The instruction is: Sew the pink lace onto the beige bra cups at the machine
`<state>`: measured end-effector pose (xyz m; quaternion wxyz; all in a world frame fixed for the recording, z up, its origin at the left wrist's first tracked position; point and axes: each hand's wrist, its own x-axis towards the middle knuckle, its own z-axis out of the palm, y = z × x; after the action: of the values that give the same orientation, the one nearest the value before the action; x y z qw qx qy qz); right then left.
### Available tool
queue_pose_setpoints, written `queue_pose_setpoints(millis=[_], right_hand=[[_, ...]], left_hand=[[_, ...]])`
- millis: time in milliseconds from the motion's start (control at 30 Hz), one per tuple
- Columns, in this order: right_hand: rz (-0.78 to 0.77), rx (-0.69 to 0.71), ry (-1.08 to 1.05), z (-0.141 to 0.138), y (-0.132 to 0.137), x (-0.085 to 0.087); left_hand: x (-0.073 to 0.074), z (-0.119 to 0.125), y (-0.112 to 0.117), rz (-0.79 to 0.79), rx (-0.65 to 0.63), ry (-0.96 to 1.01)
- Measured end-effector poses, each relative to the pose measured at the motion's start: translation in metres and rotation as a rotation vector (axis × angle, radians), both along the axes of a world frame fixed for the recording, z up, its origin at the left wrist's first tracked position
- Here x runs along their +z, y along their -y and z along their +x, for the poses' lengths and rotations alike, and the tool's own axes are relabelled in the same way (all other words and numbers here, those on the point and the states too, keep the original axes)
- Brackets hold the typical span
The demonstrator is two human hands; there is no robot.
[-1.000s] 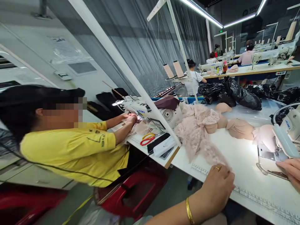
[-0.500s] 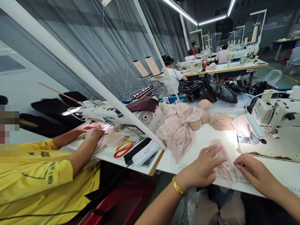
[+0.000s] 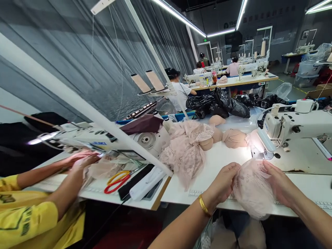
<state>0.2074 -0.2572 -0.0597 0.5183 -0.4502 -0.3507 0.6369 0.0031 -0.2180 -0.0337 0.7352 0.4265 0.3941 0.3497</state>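
A pale pink lace piece (image 3: 252,190) is stretched between my two hands over the front edge of the white sewing table (image 3: 223,157). My left hand (image 3: 227,181) pinches its left side, fingers closed. My right hand (image 3: 278,181) grips the right side, the thumb on top and the other fingers partly behind the lace. Just beyond, the lit needle area of a white sewing machine (image 3: 280,126) has beige cup pieces (image 3: 234,138) beside it. A heap of pink lace (image 3: 185,148) lies to the left of them.
At the left, a co-worker in a yellow shirt (image 3: 33,214) handles fabric at another sewing machine (image 3: 85,138). Red and yellow scissors (image 3: 118,181) lie on that table. A slanting white pole (image 3: 124,140) crosses the view. Black plastic bags (image 3: 220,103) sit behind my table.
The lace has come off the tabletop into both hands, which have closed on its sides. My view has shifted right, and the surroundings appear further left.
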Motion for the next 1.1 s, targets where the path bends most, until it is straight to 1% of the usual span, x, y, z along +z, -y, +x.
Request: queue_pose_setpoints(millis=[67,100,167,233,333,433,467,500,533,600,633,667,733,767,800,867,933,1000,1100], right_hand=[[-0.025,0.069,-0.073,0.005,0.002,0.000],[-0.018,0.106,-0.074,0.007,0.004,-0.001],[0.039,0.159,0.018,0.010,0.007,-0.006],[0.077,0.172,0.165,0.013,0.010,-0.013],[0.100,0.133,0.390,0.015,0.010,-0.021],[0.146,0.068,0.530,0.014,0.007,-0.022],[0.163,0.026,0.557,0.013,0.005,-0.022],[0.179,-0.022,0.573,0.012,0.002,-0.022],[0.190,-0.067,0.572,0.011,0.000,-0.022],[0.184,-0.126,0.529,0.009,-0.005,-0.023],[0.168,-0.128,0.502,0.008,-0.007,-0.024],[0.148,-0.120,0.481,0.007,-0.008,-0.024],[0.119,-0.111,0.469,0.004,-0.009,-0.026],[0.118,-0.115,0.469,0.003,-0.009,-0.026],[0.126,-0.123,0.464,0.002,-0.008,-0.026],[0.155,-0.140,0.447,0.000,-0.006,-0.025],[0.185,-0.124,0.446,-0.001,-0.006,-0.025],[0.206,-0.097,0.456,-0.001,-0.008,-0.025],[0.226,-0.072,0.446,-0.002,-0.011,-0.028]], left_hand=[[-0.011,0.004,-0.002,-0.043,0.029,0.042],[-0.015,0.005,-0.002,-0.044,0.028,0.038],[-0.020,0.007,-0.001,-0.037,0.034,0.008],[-0.021,0.008,0.000,-0.034,0.077,0.022],[-0.021,0.009,0.005,-0.035,0.156,0.088],[-0.025,0.006,0.010,0.002,0.208,0.054],[-0.026,0.003,0.010,0.025,0.201,0.018],[-0.026,0.000,0.009,0.056,0.158,-0.034],[-0.025,-0.005,0.005,0.102,0.081,-0.105],[-0.018,-0.015,-0.010,0.270,-0.069,-0.309],[-0.012,-0.020,-0.021,0.399,-0.096,-0.448],[-0.006,-0.024,-0.036,0.543,-0.075,-0.593],[0.007,-0.028,-0.071,0.805,0.062,-0.854],[0.012,-0.028,-0.089,0.869,0.104,-0.918],[0.016,-0.028,-0.107,0.903,0.116,-0.952],[0.019,-0.024,-0.138,0.937,0.081,-0.993],[0.018,-0.019,-0.159,0.953,0.024,-1.027],[0.015,-0.016,-0.170,0.961,-0.017,-1.051],[0.011,-0.017,-0.178,0.963,-0.049,-1.046]])
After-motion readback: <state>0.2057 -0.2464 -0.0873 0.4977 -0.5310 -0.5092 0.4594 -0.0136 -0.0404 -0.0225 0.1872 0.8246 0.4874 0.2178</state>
